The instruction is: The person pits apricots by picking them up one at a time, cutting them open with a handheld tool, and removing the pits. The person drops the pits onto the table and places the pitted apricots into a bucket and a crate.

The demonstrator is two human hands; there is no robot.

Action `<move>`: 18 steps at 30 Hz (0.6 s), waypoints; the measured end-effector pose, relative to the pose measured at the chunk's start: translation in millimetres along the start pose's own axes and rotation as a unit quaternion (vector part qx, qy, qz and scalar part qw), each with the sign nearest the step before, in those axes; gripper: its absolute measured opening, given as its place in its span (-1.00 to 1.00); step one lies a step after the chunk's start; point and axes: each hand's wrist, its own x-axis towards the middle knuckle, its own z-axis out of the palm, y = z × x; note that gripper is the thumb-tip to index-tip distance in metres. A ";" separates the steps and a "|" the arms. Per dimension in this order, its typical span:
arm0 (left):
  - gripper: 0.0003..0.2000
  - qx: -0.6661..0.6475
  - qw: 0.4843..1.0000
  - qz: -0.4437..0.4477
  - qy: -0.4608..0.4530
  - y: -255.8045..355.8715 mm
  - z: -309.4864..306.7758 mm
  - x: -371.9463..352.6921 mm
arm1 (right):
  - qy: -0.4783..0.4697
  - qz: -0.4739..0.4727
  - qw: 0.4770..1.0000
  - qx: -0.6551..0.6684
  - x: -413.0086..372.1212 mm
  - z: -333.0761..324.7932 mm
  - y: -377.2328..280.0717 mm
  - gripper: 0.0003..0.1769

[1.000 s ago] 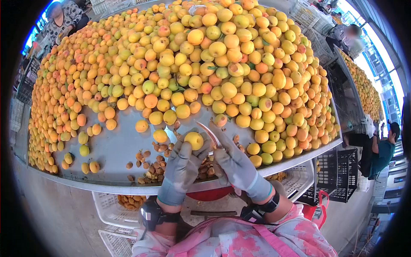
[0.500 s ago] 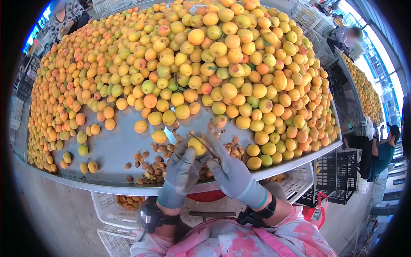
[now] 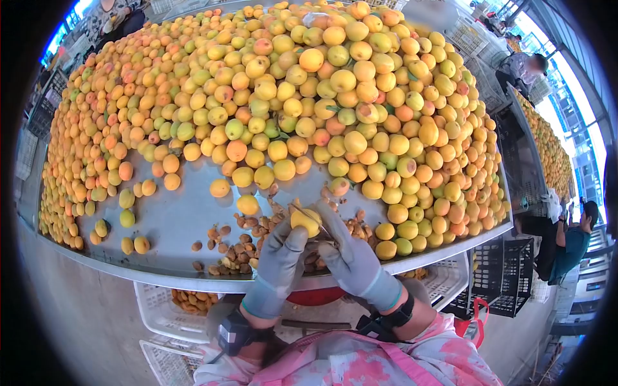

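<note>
A yellow apricot is held in my gloved left hand, its fingers wrapped round it from the left. My gloved right hand is closed on a thin tool, whose narrow edge lies against the fruit. The tool's exact shape is partly hidden by my fingers. Brown pits lie on the metal table around both hands. Behind them a big heap of apricots covers much of the table.
White crates with orange fruit halves stand under the table's front edge. Black crates are at the right, near a person in a green top. Other people are at the upper left and upper right, near a second fruit-covered table.
The apricot has turned in my left hand and sits slightly further right, with the tool still against it. The view has shifted a little.
</note>
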 end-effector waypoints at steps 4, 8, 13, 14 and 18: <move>-0.58 0.182 0.983 -0.003 -0.035 21.1 -5.2 -0.7 | -0.064 -0.054 0.994 -0.073 6.1 -17.0 -1.0 -0.30; -0.59 0.274 0.960 -0.003 -0.051 29.7 -1.2 1.1 | -0.058 -0.091 0.991 -0.079 9.8 -11.1 13.3 -0.29; -0.59 0.113 0.993 0.026 -0.014 1.6 -5.7 3.0 | -0.015 -0.069 0.995 -0.072 4.4 -1.9 12.8 -0.27; -0.59 0.112 0.993 0.026 -0.015 0.9 -6.5 2.9 | -0.018 -0.039 0.998 -0.054 3.2 -1.9 11.2 -0.27; -0.57 0.197 0.980 -0.009 -0.033 25.6 3.1 -3.7 | -0.029 -0.078 0.992 -0.097 5.2 -11.5 10.2 -0.26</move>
